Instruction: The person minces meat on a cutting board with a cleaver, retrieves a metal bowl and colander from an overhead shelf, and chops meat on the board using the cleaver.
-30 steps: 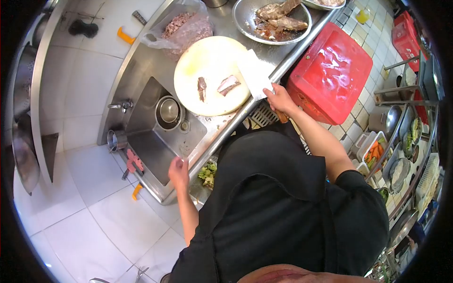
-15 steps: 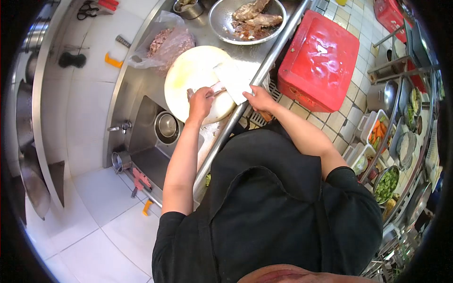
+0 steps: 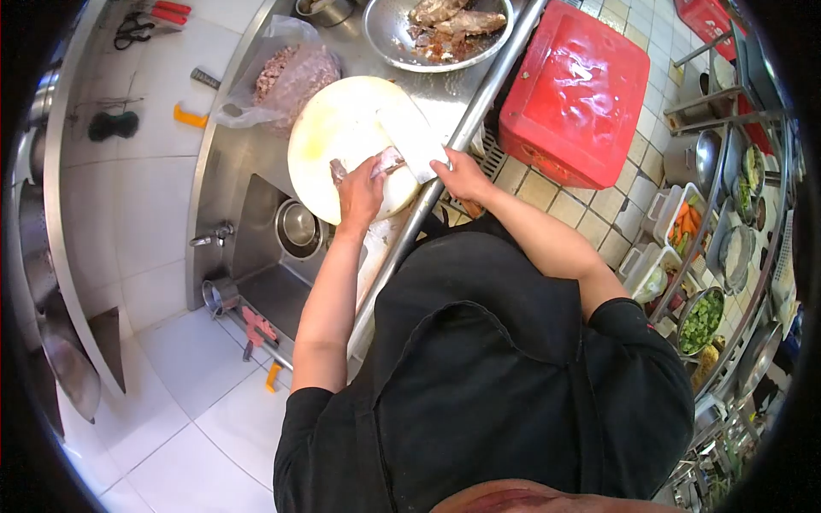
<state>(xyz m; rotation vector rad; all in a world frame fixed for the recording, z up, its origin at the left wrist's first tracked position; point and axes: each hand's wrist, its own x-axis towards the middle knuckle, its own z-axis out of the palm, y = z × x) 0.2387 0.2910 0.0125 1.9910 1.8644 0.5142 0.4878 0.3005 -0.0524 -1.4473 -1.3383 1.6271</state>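
On a round, pale cutting board point(image 3: 329, 115), my left hand point(image 3: 361, 195) has its fingers closed over a small piece of meat point(image 3: 392, 161). The piece is pinkish grey, and its ends stick out on both sides of the fingers. My right hand point(image 3: 464, 178) grips a broad cleaver point(image 3: 412, 141), whose wooden handle end shows below the palm. The blade lies across the right part of the board, beside the meat. From here I cannot tell whether its edge touches the meat.
Behind the board are a plastic bag of minced meat point(image 3: 299, 77) and a metal bowl point(image 3: 385, 43) with browned meat pieces. At left is a sink point(image 3: 256, 235) with bowls. A red lidded box point(image 3: 577, 94) stands right of the counter's edge. Vegetable shelves point(image 3: 723, 222) line the far right.
The whole view has shifted slightly, so the counter sits a little further left and higher. Both hands keep their holds, and the cleaver has barely moved against the board.
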